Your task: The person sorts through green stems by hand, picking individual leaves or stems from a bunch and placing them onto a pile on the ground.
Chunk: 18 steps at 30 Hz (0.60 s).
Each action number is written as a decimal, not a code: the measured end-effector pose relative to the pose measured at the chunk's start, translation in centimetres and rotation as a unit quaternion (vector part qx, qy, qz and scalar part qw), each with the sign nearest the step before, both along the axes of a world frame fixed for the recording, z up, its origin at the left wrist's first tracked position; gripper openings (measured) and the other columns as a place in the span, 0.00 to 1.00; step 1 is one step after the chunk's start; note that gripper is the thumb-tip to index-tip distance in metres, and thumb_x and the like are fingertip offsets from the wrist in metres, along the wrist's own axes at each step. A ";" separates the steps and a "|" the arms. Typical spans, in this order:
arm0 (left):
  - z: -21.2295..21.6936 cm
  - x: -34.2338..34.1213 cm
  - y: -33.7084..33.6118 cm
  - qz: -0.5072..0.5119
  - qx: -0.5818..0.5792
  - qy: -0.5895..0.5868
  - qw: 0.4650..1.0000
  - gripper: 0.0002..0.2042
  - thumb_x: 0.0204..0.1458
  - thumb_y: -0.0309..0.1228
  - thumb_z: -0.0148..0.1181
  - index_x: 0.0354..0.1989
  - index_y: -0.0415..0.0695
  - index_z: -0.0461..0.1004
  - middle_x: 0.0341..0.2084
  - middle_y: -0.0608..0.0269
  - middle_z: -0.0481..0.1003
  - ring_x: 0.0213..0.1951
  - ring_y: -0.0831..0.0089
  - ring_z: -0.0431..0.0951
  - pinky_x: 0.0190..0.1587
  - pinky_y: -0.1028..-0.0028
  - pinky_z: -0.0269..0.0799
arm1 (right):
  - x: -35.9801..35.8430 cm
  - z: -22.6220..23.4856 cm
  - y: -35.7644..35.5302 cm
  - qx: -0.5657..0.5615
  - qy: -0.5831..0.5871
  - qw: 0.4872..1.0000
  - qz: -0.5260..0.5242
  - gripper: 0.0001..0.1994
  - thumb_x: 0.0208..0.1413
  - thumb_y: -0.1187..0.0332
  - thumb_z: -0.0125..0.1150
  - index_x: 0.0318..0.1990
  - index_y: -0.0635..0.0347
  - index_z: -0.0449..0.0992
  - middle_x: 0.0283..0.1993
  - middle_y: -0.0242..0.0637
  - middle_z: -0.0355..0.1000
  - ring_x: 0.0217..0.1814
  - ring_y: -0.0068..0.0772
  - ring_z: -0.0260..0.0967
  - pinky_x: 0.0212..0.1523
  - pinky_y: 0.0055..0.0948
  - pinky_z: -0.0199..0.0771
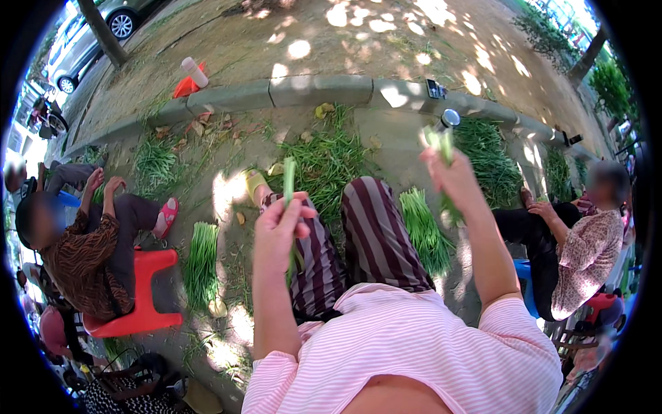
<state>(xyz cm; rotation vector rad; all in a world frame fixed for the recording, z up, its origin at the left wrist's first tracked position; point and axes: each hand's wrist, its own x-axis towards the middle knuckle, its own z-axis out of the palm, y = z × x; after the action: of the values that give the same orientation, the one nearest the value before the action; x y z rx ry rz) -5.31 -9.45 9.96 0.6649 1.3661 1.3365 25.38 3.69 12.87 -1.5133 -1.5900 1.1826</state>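
My left hand [277, 224] is closed round a small bunch of chives [289, 178], held upright over my left thigh with the pale ends upward. On the other side, my right hand [454, 178] is raised higher and farther forward, gripping a second bunch, its pale ends blurred at the top. Below that hand a neat stack of chives [422, 228] lies beside my right knee. A similar stack [201, 265] lies on the ground to my left. Between and beyond my knees spreads a loose heap of green leaves [324, 165].
A concrete kerb [321, 90] crosses ahead, with a pink bottle [194, 72] and a phone-like dark device [434, 88] on it. A round-topped metal container [449, 119] stands near my right hand. People sit on both sides, one on a red stool [148, 290].
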 end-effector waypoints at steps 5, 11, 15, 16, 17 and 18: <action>-2.8 3.1 0.2 -0.063 0.009 -0.179 0.982 0.14 0.63 0.34 0.52 0.49 0.37 0.74 0.30 0.62 0.79 0.23 0.83 0.72 0.26 0.84 0.68 | -8.0 -3.2 -4.1 -0.202 0.218 0.953 0.058 0.14 0.54 0.58 0.69 0.37 0.58 0.76 0.22 0.22 0.66 0.19 0.10 0.57 0.16 0.15 0.54; -4.2 5.4 0.1 -0.047 -0.006 -0.090 0.995 0.11 0.60 0.33 0.58 0.47 0.42 0.77 0.29 0.69 0.78 0.22 0.87 0.70 0.26 0.86 0.67 | -11.8 -3.7 -4.5 -0.195 0.211 0.954 0.087 0.14 0.52 0.59 0.70 0.37 0.59 0.76 0.25 0.24 0.70 0.20 0.11 0.60 0.17 0.15 0.54; -4.4 5.7 0.2 -0.047 -0.003 -0.071 0.996 0.11 0.60 0.33 0.58 0.46 0.40 0.77 0.30 0.67 0.79 0.24 0.86 0.73 0.29 0.84 0.70 | -12.1 -4.9 -4.6 -0.207 0.214 0.953 0.062 0.14 0.52 0.59 0.71 0.36 0.58 0.76 0.26 0.26 0.71 0.20 0.12 0.60 0.16 0.16 0.54; -4.7 5.6 0.3 -0.047 -0.002 -0.085 0.995 0.12 0.60 0.34 0.57 0.45 0.39 0.77 0.30 0.66 0.79 0.25 0.84 0.74 0.30 0.83 0.72 | -12.2 -4.7 -4.6 -0.205 0.221 0.952 0.055 0.12 0.53 0.60 0.70 0.35 0.57 0.76 0.24 0.23 0.68 0.19 0.11 0.57 0.16 0.16 0.51; -4.9 5.5 0.3 -0.048 -0.001 -0.099 0.994 0.12 0.61 0.34 0.56 0.45 0.38 0.76 0.31 0.65 0.79 0.26 0.83 0.75 0.31 0.81 0.73 | -12.3 -4.6 -4.6 -0.204 0.228 0.951 0.049 0.11 0.53 0.61 0.69 0.34 0.56 0.76 0.22 0.21 0.65 0.18 0.10 0.54 0.16 0.16 0.49; -4.9 5.4 0.1 -0.044 -0.002 -0.103 0.994 0.12 0.61 0.34 0.56 0.46 0.38 0.76 0.31 0.64 0.79 0.26 0.82 0.76 0.31 0.81 0.74 | -12.3 -4.7 -4.6 -0.208 0.234 0.948 0.056 0.10 0.54 0.61 0.69 0.34 0.56 0.76 0.22 0.21 0.65 0.17 0.10 0.54 0.16 0.16 0.49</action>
<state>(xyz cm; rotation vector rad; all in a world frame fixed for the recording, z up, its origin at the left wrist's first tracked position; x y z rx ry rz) 0.05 -9.31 5.05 0.5615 1.1619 1.2943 13.06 -0.91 8.15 -1.2569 -1.1619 1.8700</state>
